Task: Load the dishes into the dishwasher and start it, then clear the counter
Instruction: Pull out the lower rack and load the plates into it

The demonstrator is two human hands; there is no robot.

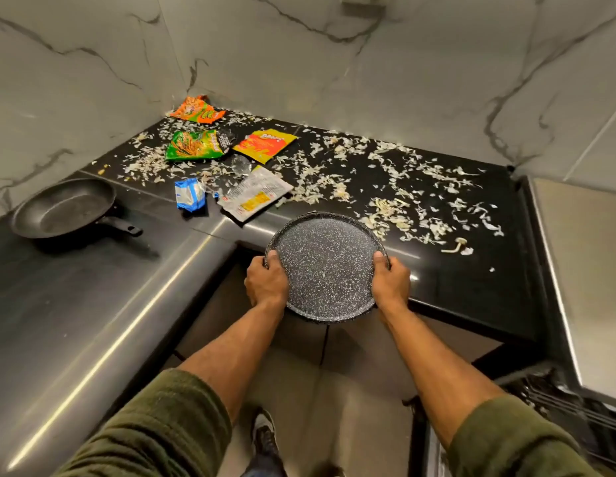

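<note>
**Speckled tray held over the worktop's edge in both hands**

The person stands in the corner of the kitchen with a round, dark grey speckled metal tray [329,266] held level between both hands. The left hand [267,282] has its grip curled round the tray's left rim, thumb on top; the right hand [390,280] grips the right rim the same way. The far half of the tray lies over the black glossy worktop [471,287], the near half hangs out past its front edge, above the floor. Whether the tray rests on the worktop or is just above it I cannot tell.

Beyond the grip, the worktop is strewn with pale vegetable peelings [385,187]. Just past the tray's far left rim lies a white and yellow foil sachet [254,194], with a small blue and white wrapper [190,194] beside it. Farther back sit a yellow and red snack packet [265,144], a green snack packet [194,144] and, in the corner, an orange snack packet [196,110].

Well to the left of the left hand, a black non-stick frying pan [63,208] sits on the worktop, handle pointing towards the grip. Low to the right of the right arm, a dishwasher rack [571,407] shows.
</note>
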